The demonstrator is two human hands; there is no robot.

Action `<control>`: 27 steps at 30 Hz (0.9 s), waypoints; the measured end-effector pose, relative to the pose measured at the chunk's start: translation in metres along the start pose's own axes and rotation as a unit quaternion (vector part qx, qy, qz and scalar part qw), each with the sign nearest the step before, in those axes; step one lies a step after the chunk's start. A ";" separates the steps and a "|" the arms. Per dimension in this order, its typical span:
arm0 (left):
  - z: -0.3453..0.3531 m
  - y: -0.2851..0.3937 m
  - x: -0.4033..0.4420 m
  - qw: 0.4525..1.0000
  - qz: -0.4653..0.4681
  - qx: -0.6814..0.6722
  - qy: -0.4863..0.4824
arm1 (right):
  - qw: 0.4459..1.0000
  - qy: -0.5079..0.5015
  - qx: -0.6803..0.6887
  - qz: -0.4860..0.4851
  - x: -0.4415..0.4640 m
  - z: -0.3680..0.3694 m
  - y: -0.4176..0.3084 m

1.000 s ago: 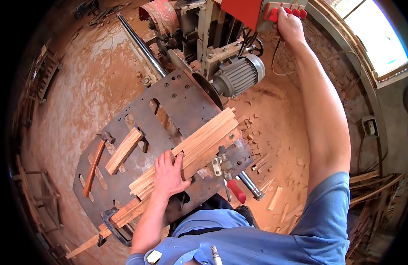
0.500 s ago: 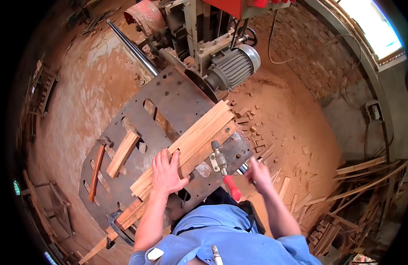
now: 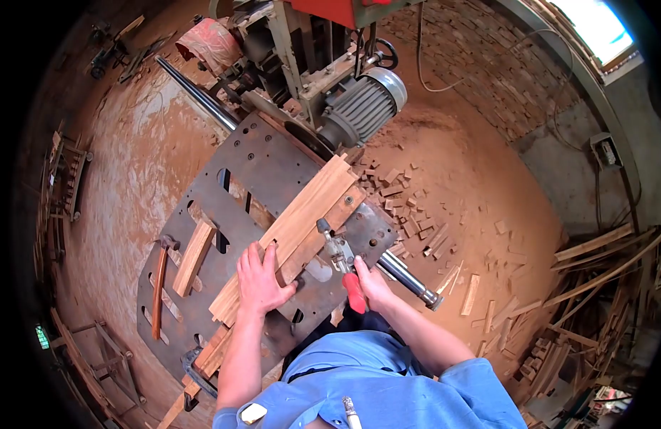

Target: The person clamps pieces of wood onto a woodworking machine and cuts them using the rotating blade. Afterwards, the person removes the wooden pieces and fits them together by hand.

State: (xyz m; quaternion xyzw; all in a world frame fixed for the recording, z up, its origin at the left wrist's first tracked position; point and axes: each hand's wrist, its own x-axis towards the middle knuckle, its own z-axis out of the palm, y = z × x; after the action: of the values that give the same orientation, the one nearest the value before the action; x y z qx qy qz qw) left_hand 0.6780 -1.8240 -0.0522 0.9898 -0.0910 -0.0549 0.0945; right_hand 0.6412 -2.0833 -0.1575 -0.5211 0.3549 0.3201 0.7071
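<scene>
My left hand lies across a set of long wooden boards, its fingertips at their far edge and its thumb at the near side. The boards lie side by side against a wooden fence strip on a slotted steel table. My right hand is closed at a toggle clamp, thumb by the lever and the red handle next to the palm. Its other fingers are mostly hidden. The clamp's black tip is over the fence strip, beside the boards.
A hammer and a short wood block lie on the table's left. A C-clamp grips the fence's lower end. A motor and a circular blade stand beyond. Offcuts litter the floor; a steel rail projects right.
My right hand has moved left from beside the table edge to the toggle clamp's handle. My left hand stays on the boards. The whole view has shifted slightly.
</scene>
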 end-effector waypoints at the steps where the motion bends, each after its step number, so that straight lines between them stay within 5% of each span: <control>1: 0.001 -0.001 0.000 1.000 0.001 0.003 0.004 | 1.000 0.003 0.003 -0.014 0.000 0.002 0.000; 6: 0.002 -0.004 0.000 1.000 0.000 0.004 0.007 | 0.995 0.026 -0.009 -0.098 -0.001 0.011 -0.001; 24: 0.010 -0.012 0.002 1.000 -0.002 0.007 0.021 | 0.983 0.044 -0.036 -0.173 0.019 0.018 0.006; 27: 0.012 -0.012 0.002 1.000 -0.002 0.001 0.030 | 0.992 0.007 -0.021 -0.127 0.009 0.018 -0.003</control>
State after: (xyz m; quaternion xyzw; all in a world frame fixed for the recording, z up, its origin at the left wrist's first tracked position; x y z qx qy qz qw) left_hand 0.6802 -1.8152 -0.0662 0.9913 -0.0858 -0.0252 0.0962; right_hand 0.6517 -2.0656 -0.1598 -0.5788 0.2841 0.2315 0.7285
